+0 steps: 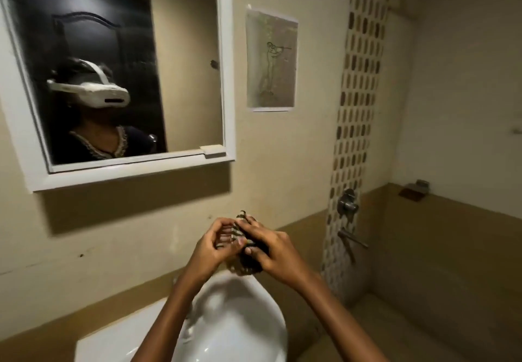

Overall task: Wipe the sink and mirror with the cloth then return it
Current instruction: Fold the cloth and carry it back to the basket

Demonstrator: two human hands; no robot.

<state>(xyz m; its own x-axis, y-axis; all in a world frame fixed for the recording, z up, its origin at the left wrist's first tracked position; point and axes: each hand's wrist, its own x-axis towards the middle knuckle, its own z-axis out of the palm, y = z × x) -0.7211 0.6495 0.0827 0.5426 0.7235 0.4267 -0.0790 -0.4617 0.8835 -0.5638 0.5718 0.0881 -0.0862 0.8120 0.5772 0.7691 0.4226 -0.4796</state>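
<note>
Up and well to the left of the grip, the white-framed mirror (118,59) is hanging tilted on the cream wall, and it is reflecting a person wearing a white headset (93,90) in front of a dark panelled door.

Directly below the grip, the white sink (240,325) is jutting out from the wall, its basin showing between and under the two forearms.

The left hand (213,244) is curling around the left side of the cloth (243,244), its fingers bent over the fabric's edge. The cloth, dark with pale stripes, is sitting bunched between both hands, above the back of the sink and clear of it, with a small twisted corner sticking up past the fingertips and a dark fold hanging down beneath the palms. The right hand (272,251) is pressing in from the other side, its fingers lying across the cloth's front. Both hands are clenching on the cloth, touching one another around it.

Above the grip and slightly to its right, a paper drawing (271,59) of a standing figure is stuck to the wall.

Right of the grip, a strip of mosaic tile (358,113) is running down the wall, with a metal tap (348,204) fixed near its lower end, about level with the hands.
</note>
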